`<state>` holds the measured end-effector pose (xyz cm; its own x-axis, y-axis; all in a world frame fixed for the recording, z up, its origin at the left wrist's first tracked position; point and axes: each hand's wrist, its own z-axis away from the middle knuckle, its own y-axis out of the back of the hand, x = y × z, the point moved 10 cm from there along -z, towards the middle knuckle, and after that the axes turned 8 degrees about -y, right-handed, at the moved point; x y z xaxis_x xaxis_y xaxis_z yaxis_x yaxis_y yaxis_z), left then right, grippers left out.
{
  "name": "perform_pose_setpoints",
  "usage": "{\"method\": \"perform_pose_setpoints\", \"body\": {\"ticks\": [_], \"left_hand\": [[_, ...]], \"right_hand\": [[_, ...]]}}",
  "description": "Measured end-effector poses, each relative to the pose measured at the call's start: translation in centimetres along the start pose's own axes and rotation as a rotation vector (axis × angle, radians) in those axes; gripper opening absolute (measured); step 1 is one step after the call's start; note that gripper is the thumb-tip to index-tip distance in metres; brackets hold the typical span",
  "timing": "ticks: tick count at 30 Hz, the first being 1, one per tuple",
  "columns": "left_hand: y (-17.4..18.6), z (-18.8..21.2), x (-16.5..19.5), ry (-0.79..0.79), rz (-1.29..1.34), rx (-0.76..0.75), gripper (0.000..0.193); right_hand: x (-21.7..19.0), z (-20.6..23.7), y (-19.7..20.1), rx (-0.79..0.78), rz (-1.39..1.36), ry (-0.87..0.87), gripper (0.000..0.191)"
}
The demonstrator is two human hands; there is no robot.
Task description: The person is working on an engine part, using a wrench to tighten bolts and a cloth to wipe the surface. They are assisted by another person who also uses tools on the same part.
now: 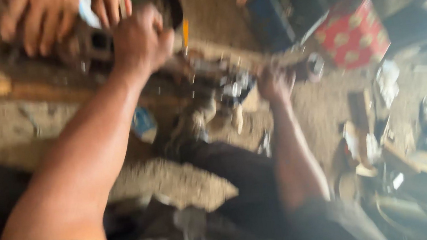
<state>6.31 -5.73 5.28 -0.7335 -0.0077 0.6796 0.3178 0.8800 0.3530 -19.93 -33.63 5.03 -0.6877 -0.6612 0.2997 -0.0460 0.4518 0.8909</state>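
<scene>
Between my hands, a long metal assembly (pixel 219 77) is lying crosswise, left to right. Left hand (pixel 141 42) is fisting its upper end; right hand (pixel 275 84) is gripping the other; fingers blurred. Another person's hand (pixel 39 22) is resting beside.

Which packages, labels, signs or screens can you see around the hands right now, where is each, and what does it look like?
Red box-like package with pale round spots: upper right on the dirt ground, right of the right hand.
Dark tray-like case with a pale rim and blue side: top centre-right, beside the red package.
Small blue-and-white label or wrapper: on the ground under the left forearm, below the left hand; too blurred to tell more.
No signs or screens can be made out.
</scene>
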Motion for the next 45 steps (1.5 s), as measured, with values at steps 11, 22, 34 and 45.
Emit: {"method": "perform_pose_setpoints", "body": {"ticks": [11, 22, 34, 45], "left_hand": [[-1.5, 0.6, -2.1, 0.011, 0.06, -0.056, 0.01], [2.8, -1.1, 0.9, 0.067, 0.044, -0.039, 0.008], [0.4, -1.4, 2.0, -0.035, 0.063, -0.177, 0.007], [-2.5, 1.7, -2.3, 0.009, 0.065, -0.31, 0.019]], "right_hand": [[3.4, 1.3, -1.4, -0.302, -0.317, -0.287, 0.057], [6.0, 4.9, 11.9, -0.451, -0.581, -0.159, 0.027], [12.5, 0.1, 21.1, -0.17, -0.432, -0.105, 0.03], [14.0, 9.6, -17.3, -0.52, -0.545, -0.779, 0.027]]}}
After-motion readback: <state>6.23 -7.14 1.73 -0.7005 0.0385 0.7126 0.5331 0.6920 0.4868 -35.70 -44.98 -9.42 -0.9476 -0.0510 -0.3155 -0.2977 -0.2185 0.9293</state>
